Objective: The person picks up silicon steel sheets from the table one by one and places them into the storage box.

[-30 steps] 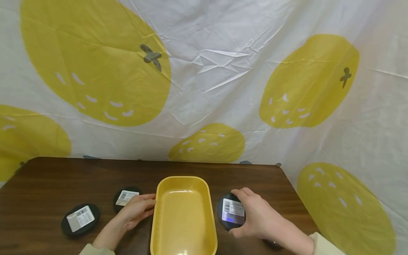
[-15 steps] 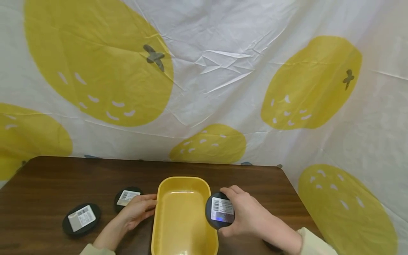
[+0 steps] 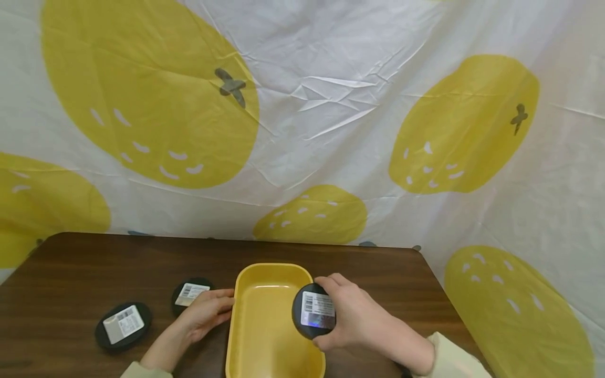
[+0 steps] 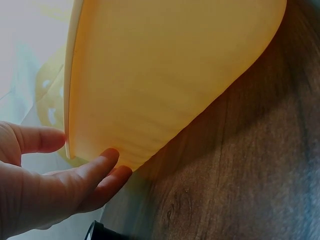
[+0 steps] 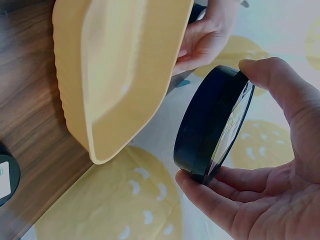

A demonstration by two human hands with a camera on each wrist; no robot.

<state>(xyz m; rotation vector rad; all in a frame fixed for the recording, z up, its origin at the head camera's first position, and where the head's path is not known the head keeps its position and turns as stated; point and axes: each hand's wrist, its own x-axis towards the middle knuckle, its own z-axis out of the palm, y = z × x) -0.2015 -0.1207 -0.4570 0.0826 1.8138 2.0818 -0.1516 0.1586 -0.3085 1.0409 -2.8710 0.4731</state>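
My right hand (image 3: pixel 356 320) grips a flat round black container (image 3: pixel 304 332) by its edge, thumb on one side and fingers on the other. A white barcode label (image 3: pixel 317 310) faces up on it. In the head view it overlaps the right rim of a yellow rectangular tray (image 3: pixel 264 331); in the right wrist view a gap separates the container (image 5: pixel 202 120) from the tray (image 5: pixel 115 100). With nearly straight fingers, my left hand (image 3: pixel 203 317) touches the tray's left outer side. Its fingertips (image 4: pixel 107 157) lie against the wall, the thumb at the rim.
Left of the tray lie two similar black containers, a near one (image 3: pixel 124 326) and a farther one (image 3: pixel 179 304) partly behind the left hand. Another labelled one (image 5: pixel 6 180) shows in the right wrist view. A fruit-printed curtain (image 3: pixel 326 131) hangs behind the brown table (image 3: pixel 142 262).
My right hand has carried the black container leftward, from beside the tray to over its right rim as seen from the head. The left hand stays at the tray's side.
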